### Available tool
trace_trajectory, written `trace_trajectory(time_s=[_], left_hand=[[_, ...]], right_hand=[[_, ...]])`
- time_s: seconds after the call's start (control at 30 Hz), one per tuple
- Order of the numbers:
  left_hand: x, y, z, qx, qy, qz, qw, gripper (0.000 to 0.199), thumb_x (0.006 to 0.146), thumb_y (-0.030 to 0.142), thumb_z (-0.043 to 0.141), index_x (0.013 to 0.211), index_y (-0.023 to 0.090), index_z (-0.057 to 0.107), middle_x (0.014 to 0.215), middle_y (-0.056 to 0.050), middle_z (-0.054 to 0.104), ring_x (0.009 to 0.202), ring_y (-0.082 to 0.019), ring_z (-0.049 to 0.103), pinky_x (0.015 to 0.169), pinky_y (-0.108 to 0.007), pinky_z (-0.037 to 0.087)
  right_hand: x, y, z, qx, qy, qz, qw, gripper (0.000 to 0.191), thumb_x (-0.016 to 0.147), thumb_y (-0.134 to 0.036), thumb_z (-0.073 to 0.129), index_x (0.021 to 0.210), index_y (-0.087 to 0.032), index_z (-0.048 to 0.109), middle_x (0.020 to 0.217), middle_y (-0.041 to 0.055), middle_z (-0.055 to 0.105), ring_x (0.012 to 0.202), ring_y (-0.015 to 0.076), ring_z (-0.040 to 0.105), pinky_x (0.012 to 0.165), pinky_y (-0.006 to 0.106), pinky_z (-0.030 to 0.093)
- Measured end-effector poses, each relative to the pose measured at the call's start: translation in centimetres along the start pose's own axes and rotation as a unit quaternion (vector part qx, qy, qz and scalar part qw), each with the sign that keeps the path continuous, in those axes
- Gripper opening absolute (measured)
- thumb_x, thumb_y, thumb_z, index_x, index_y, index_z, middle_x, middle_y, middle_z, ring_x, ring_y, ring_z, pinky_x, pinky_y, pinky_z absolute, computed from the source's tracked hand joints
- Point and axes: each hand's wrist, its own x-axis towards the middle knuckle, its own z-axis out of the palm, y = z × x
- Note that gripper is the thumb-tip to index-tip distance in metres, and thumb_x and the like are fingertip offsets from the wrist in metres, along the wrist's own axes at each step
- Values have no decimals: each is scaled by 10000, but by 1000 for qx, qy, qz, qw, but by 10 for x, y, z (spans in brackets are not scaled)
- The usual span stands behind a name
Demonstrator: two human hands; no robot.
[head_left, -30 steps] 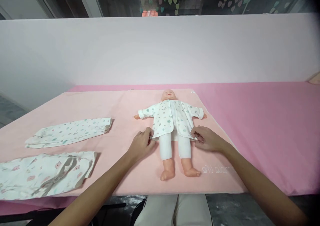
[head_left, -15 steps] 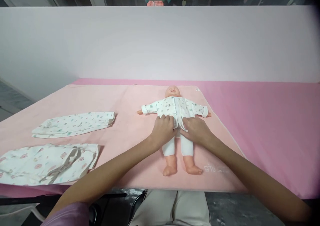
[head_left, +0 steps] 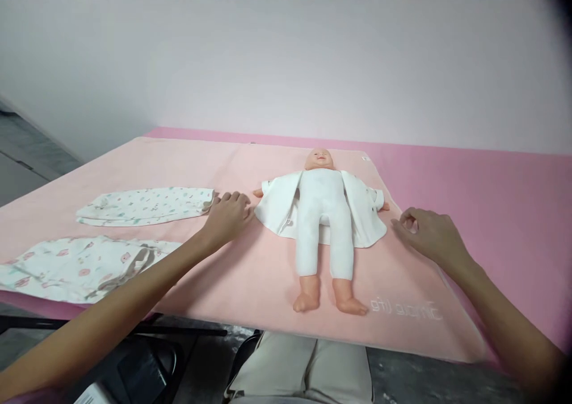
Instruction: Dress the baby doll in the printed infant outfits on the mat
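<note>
A baby doll (head_left: 325, 207) lies on its back with a white body, bare feet and arms spread. Its white printed jacket (head_left: 277, 206) is spread wide open, the plain inner side of both front panels facing up. To the left of the doll, my left hand (head_left: 229, 216) hovers with loosely curled fingers and nothing in it, near the end of the folded green-print garment (head_left: 147, 206). On the doll's other side, my right hand (head_left: 424, 231) is raised off the mat, fingers bent and apart, holding nothing.
A garment with pink prints (head_left: 75, 267) lies at the left front. Under everything is a peach mat (head_left: 250, 297) on a pink table surface (head_left: 482, 213). A white partition (head_left: 286, 64) stands behind the table. A black chair is below the left front edge.
Both hands have let go of the jacket's front and moved outward to either side. The jacket, closed over the doll before, now lies open. The view has shifted slightly.
</note>
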Motion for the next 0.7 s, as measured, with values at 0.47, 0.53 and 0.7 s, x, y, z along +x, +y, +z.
trace_trajectory(time_s=[0.47,0.53,0.7], left_hand=[[180,66,57,-231,-101,4,968,584,1086,553,259,1033,176,702,1220,-172,771,1095,-326,706,924,-394,496],[180,63,66,-231,-95,-5,968,639,1090,582,203,1053,189,706,1273,-174,761,1158,-348,695,948,-409,486],[177,63,78,-188,-79,18,979,652,1109,549,154,1000,199,692,1182,-178,772,1157,-345,682,965,-424,474]], right_hand=[[167,-70,53,275,-89,102,952,407,999,-586,555,993,-209,707,1095,88,764,934,231,652,822,348,484],[170,-66,57,270,-72,97,955,357,990,-553,579,965,-216,693,1053,71,756,898,216,638,809,343,481],[164,-71,74,233,12,-29,972,405,1090,-529,392,1087,-217,650,1184,128,715,1063,274,628,956,420,475]])
